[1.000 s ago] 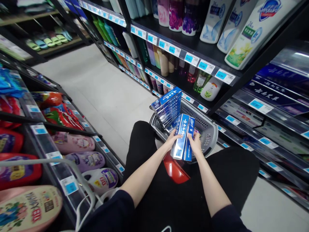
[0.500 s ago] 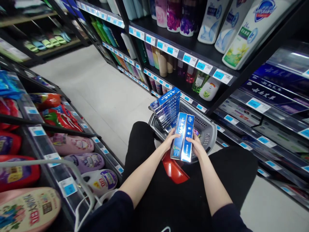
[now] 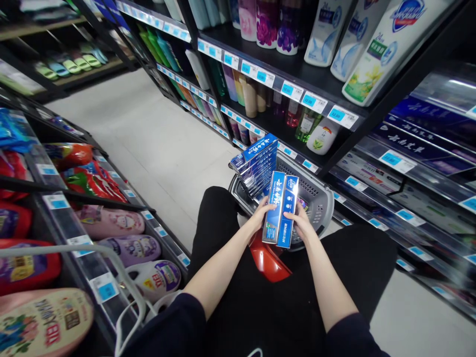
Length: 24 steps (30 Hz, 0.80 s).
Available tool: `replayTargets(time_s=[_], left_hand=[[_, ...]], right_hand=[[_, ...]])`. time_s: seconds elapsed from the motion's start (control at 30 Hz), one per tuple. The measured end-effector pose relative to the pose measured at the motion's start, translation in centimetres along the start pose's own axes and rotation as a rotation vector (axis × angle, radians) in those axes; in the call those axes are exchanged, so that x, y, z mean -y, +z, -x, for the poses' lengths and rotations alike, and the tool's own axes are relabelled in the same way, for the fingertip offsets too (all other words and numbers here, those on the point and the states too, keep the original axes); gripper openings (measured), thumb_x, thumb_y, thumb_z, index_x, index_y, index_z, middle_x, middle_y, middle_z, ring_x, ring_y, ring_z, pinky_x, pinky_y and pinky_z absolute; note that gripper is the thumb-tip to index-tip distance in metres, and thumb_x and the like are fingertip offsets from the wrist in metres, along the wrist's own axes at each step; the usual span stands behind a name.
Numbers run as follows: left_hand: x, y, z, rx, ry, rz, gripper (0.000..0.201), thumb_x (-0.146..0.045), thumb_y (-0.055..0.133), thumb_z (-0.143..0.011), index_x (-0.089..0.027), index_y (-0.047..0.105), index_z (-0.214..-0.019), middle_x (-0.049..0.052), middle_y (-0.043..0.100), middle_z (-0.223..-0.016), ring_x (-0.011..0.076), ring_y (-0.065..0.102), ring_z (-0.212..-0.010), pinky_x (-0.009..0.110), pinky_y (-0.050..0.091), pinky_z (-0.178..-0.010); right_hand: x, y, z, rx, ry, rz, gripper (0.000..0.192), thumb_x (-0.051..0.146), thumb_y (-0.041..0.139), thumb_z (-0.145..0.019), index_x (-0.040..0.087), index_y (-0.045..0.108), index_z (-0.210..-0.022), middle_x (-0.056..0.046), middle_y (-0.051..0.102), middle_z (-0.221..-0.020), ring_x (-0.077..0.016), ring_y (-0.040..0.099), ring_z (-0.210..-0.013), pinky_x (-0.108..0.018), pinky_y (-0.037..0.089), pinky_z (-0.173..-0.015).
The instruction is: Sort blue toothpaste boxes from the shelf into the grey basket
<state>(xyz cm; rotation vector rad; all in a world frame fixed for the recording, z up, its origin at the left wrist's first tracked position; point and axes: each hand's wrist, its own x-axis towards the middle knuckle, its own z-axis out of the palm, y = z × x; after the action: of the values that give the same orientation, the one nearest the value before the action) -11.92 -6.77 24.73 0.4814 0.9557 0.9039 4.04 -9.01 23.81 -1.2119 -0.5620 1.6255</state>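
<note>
In front of my lap, my left hand (image 3: 260,214) grips a blue toothpaste box (image 3: 274,206) by its left side, thumb across the front. Close against it is a second blue toothpaste box (image 3: 287,213), its right side pinched by my right hand (image 3: 301,221). Both are tilted with printed faces up; my other fingers are mostly hidden behind them. Just beyond, a stack of similar toothpaste boxes (image 3: 256,168) leans in a grey shopping basket (image 3: 323,210). A red glossy part (image 3: 268,260), perhaps the basket's handle, shows below my hands.
Shelves of body wash bottles (image 3: 379,54) rise ahead, with long boxes (image 3: 420,131) on the right-hand shelf. Detergent bottles (image 3: 139,280) and bags (image 3: 92,181) line a low shelf on my left. A pale tiled floor (image 3: 148,134) runs between; slippers (image 3: 70,65) sit far left.
The two toothpaste boxes have shifted and tilted slightly in my hands, so the glare on the right one has lessened. The basket and its stack stay where they were.
</note>
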Motion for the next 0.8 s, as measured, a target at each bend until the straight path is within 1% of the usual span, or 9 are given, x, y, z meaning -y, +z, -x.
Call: replayTargets(time_s=[0.27,0.47,0.57,0.67,0.73,0.8], left_hand=[[0.23,-0.13,-0.22,-0.009,0.003,-0.005,0.049,-0.028,0.075,-0.057,-0.021,0.061,-0.104,0.005,0.07,-0.106,0.025,0.064,-0.098,0.037,0.048,-0.088],[0.38,-0.22,-0.22,-0.002,0.006,0.008,0.051,-0.03,0.079,-0.058,-0.022,0.062,-0.105,0.004,0.07,-0.106,0.0236,0.064,-0.097,0.037,0.048,-0.09],[0.59,-0.09,-0.47,-0.004,0.018,0.042,0.049,-0.04,0.08,-0.061,-0.02,0.063,-0.103,0.006,0.07,-0.105,0.0239,0.064,-0.098,0.037,0.048,-0.091],[0.73,0.14,-0.86,0.029,-0.016,0.11,0.049,-0.053,0.074,-0.066,-0.016,0.064,-0.098,0.009,0.071,-0.1,0.0259,0.066,-0.096,0.038,0.051,-0.088],[0.65,0.24,-0.97,0.046,-0.029,0.131,0.047,-0.049,0.075,-0.066,-0.016,0.065,-0.098,0.009,0.072,-0.095,0.0259,0.067,-0.092,0.038,0.053,-0.085],[0.42,0.24,-0.85,0.054,-0.028,0.125,0.045,-0.039,0.079,-0.065,-0.017,0.064,-0.101,0.007,0.073,-0.093,0.025,0.068,-0.088,0.038,0.055,-0.082]], right_hand=[[0.22,0.39,0.12,-0.043,0.003,-0.008,0.068,0.021,0.085,-0.043,0.025,0.055,-0.103,-0.001,0.067,-0.098,-0.0246,0.065,-0.092,-0.044,0.052,-0.088],[0.13,0.35,0.03,-0.072,0.002,0.002,0.069,0.02,0.085,-0.042,0.024,0.055,-0.104,-0.002,0.067,-0.1,-0.0242,0.064,-0.094,-0.043,0.051,-0.089],[0.01,0.24,-0.14,-0.122,0.0,-0.019,0.069,0.02,0.085,-0.041,0.024,0.055,-0.103,-0.001,0.067,-0.099,-0.0242,0.064,-0.093,-0.043,0.051,-0.089],[0.1,0.14,-0.22,-0.161,-0.009,-0.049,0.065,0.022,0.084,-0.042,0.024,0.056,-0.101,0.0,0.068,-0.094,-0.0246,0.065,-0.092,-0.043,0.051,-0.089],[0.34,0.06,-0.16,-0.146,-0.006,-0.073,0.06,0.026,0.083,-0.046,0.024,0.056,-0.1,0.0,0.069,-0.092,-0.0255,0.066,-0.091,-0.043,0.051,-0.088],[0.68,-0.1,-0.07,-0.12,0.015,-0.094,0.055,0.031,0.081,-0.051,0.024,0.058,-0.101,-0.001,0.071,-0.09,-0.0273,0.067,-0.089,-0.044,0.052,-0.085]])
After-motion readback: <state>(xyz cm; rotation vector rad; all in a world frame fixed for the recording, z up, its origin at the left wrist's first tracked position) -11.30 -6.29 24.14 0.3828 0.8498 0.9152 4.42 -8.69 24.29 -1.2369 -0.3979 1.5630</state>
